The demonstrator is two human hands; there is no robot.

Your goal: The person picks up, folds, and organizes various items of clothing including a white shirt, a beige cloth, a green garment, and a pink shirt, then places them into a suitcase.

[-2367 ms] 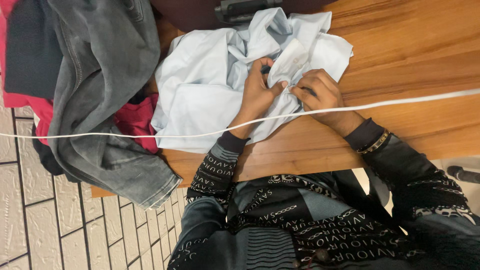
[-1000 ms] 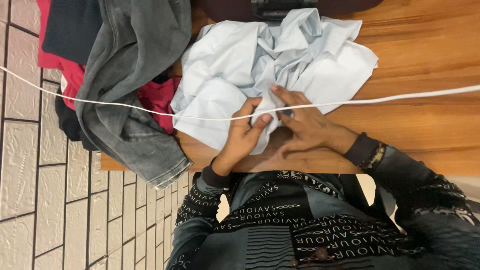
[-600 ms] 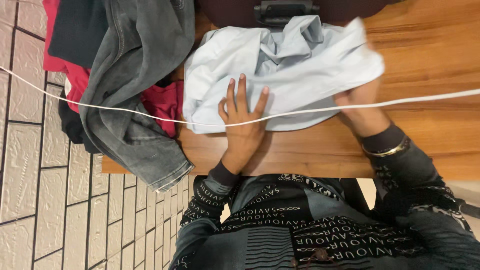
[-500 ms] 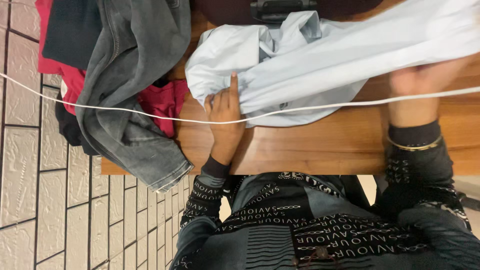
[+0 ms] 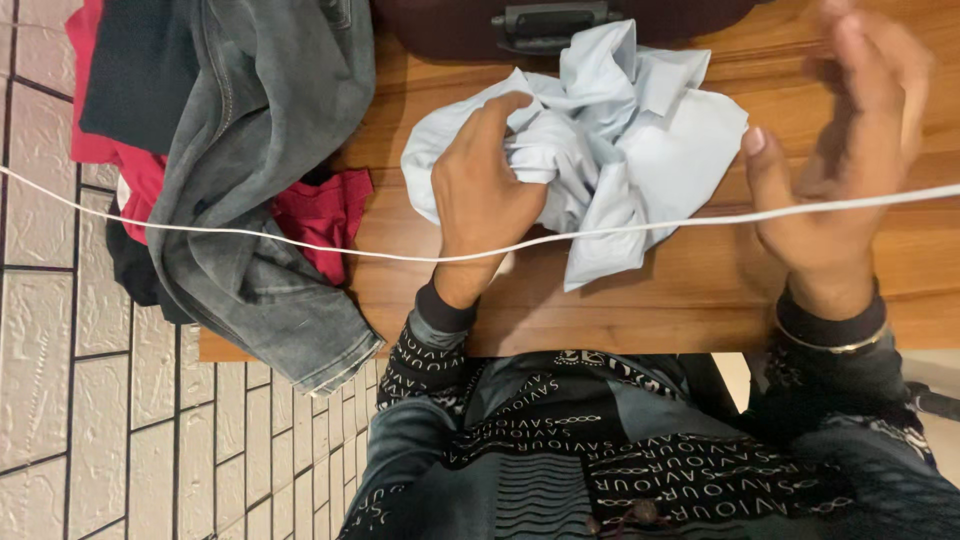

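A crumpled light blue shirt [image 5: 630,140] lies bunched on the wooden table [image 5: 640,290]. My left hand [image 5: 485,195] is closed on the shirt's left part, gripping a fold of the cloth. My right hand [image 5: 840,150] is raised beside the shirt's right edge with its fingers spread and nothing in it; it is blurred. A thin white cord [image 5: 300,237] crosses the view in front of both hands.
Grey jeans [image 5: 250,130] hang over the table's left end on red [image 5: 320,215] and dark clothes [image 5: 140,70]. A dark case with a handle [image 5: 545,22] sits at the table's far edge. White tiled floor [image 5: 90,400] lies to the left.
The shirt was stretched out wide to the right; now it is bunched together. My right hand has let go of it and lifted, and my left hand has closed on the cloth.
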